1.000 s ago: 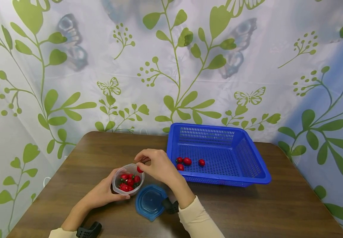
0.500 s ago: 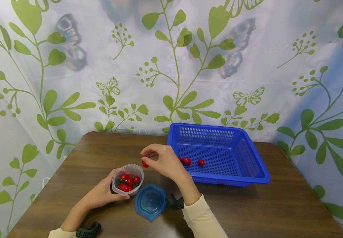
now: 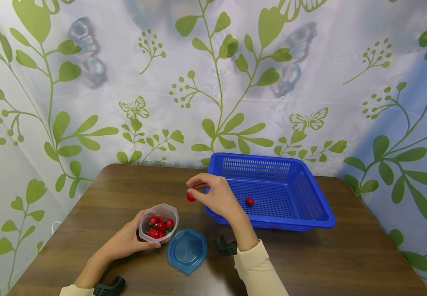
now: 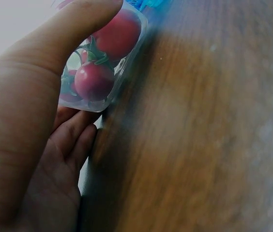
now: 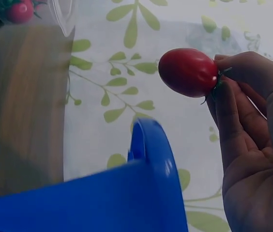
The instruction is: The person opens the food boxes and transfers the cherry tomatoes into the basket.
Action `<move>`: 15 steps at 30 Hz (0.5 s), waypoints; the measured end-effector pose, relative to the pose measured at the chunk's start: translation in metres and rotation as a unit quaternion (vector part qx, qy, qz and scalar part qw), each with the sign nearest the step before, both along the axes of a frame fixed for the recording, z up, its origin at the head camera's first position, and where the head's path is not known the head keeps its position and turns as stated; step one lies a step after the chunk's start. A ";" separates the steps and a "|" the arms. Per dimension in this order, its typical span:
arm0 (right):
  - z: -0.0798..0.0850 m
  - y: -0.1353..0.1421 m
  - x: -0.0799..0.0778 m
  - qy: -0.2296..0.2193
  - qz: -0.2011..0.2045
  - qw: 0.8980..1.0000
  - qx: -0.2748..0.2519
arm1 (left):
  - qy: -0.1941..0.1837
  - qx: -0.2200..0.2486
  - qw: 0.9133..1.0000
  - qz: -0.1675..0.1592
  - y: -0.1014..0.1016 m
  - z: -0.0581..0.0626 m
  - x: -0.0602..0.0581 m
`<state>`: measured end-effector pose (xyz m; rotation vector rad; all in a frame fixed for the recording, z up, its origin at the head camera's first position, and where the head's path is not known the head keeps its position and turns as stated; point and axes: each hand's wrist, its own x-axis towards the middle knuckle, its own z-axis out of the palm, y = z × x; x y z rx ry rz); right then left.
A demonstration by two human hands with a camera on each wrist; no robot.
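Note:
My left hand (image 3: 130, 238) grips a clear plastic container (image 3: 175, 222), thumb on the near side, fingers round the far side. Several red cherry tomatoes (image 3: 161, 226) with green stems lie inside it. Between thumb and fingertips my right hand (image 3: 215, 195) pinches one cherry tomato (image 5: 187, 72) by its green stem end. That hand is raised over the left edge of the blue plastic basket (image 3: 291, 161), and the tomato hangs just outside the rim. One tomato (image 3: 249, 201) shows on the basket floor; the hand and forearm cover the basket's left part.
A blue translucent lid (image 3: 187, 249) lies on the wooden table (image 3: 143, 185), beside the container. Behind the table hangs a white cloth (image 3: 184, 123) with a leaf print. Black wrist mounts sit at the left wrist (image 3: 110, 286) and right wrist (image 3: 225, 246).
My right hand has carried the cherry tomato up and to the right, from the container's rim to the basket's left edge. The left hand and the container have stayed put.

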<state>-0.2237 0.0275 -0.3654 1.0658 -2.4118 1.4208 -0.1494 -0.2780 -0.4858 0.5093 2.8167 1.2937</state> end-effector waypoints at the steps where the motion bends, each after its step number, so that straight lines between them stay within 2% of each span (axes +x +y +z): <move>1: 0.000 0.002 0.000 -0.003 -0.001 1.000 -0.001 | 0.000 0.000 1.000 0.000 0.000 0.000 0.000; 7: 0.001 0.010 -0.003 -0.019 -0.013 1.000 -0.009 | 0.005 -0.007 1.000 0.001 -0.001 -0.001 0.000; 15: 0.001 0.024 -0.006 -0.013 -0.042 0.999 -0.016 | 0.004 -0.012 1.000 0.004 0.001 0.001 0.001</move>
